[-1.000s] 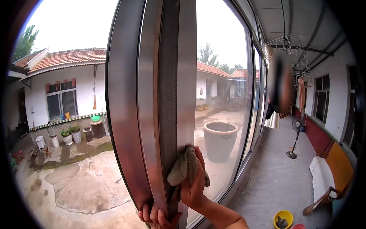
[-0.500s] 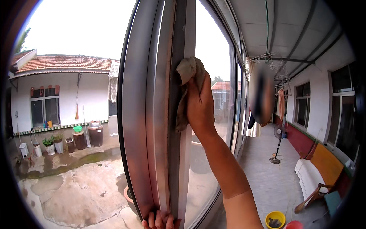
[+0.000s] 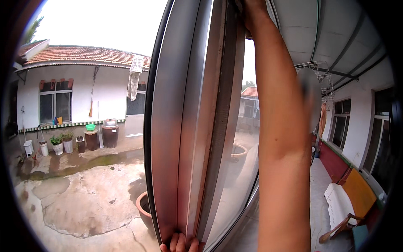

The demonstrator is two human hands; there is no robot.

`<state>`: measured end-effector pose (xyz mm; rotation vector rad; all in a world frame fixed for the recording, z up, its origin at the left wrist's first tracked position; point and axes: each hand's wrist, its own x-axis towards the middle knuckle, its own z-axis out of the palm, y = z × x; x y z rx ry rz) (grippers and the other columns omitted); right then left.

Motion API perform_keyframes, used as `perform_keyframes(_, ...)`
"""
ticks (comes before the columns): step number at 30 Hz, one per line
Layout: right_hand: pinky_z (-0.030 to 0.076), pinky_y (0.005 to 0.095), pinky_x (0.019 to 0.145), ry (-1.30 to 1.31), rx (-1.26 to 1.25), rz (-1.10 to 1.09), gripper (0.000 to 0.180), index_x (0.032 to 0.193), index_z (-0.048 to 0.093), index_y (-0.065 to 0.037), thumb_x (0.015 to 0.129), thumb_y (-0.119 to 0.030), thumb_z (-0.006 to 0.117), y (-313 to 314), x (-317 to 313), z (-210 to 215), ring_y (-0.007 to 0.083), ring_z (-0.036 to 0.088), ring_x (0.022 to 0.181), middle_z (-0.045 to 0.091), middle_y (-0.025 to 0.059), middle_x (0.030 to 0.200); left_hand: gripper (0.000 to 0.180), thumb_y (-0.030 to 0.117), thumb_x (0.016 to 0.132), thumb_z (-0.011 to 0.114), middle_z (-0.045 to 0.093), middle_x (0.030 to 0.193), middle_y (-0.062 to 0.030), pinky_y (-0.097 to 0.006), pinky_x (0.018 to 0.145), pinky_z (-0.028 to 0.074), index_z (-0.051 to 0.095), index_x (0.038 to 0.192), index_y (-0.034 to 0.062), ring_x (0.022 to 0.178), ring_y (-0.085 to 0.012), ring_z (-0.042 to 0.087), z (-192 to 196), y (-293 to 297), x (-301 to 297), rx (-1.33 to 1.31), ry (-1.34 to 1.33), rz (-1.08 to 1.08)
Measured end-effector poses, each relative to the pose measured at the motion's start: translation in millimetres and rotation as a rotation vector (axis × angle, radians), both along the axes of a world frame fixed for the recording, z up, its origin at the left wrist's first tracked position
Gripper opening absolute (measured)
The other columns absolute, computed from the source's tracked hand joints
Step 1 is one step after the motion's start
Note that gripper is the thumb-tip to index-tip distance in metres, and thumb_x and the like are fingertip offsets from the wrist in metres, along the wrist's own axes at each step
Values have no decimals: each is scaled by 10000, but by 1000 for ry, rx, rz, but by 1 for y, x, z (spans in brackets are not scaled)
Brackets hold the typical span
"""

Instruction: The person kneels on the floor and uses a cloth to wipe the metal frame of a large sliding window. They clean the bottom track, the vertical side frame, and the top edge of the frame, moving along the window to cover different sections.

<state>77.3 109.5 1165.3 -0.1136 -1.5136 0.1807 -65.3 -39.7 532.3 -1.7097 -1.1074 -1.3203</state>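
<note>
Fingers, left hand: bent and set close together, closed over the lower part of the metal window frame, tips against its face; thumb not clearly distinguishable. Fingers, right hand: cut off by the upper border, so their spread could not be told, nor whether they had hold of anything; the hand itself lay against or just beside the frame's upper right edge. Right forearm: upright, bare, to the right of the frame, partly covering the view behind.

Window frame: silver-grey, ribbed lengthwise, placed at mid-picture between courtyard and corridor. Long axis: near vertical, top leaning slightly right, edges bowed. Broad face: turned toward the viewer. A dark channel ran along its right portion, parallel to that axis.

Glass pane: right of the frame, partly behind the forearm. Clay-rimmed pot: outside, near the frame's lower left edge. Green basin: atop a brown jar. Bench: white-covered, far right.
</note>
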Motion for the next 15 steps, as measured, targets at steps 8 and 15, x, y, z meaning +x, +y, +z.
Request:
perform_keyframes(8,505,389,618,89,102,-15,281,1176,651,-174,957,-212,481,-9,-13,-16,176,610,778,637,22,867,420,289,839,757,557,1308,-137,-494,1166,164,612,1215,172,1227,-321,538,1,-2,-2,-20,-26,16)
perform_keyframes(15,535,357,775,67,152,9,329,1220,633,-124,947,-228,483,-8,-14,-71,192,623,844,645,75,945,483,347,860,714,518,1267,-184,-572,1107,192,528,1229,97,1192,-401,495,-7,1,1,-68,-1,82)
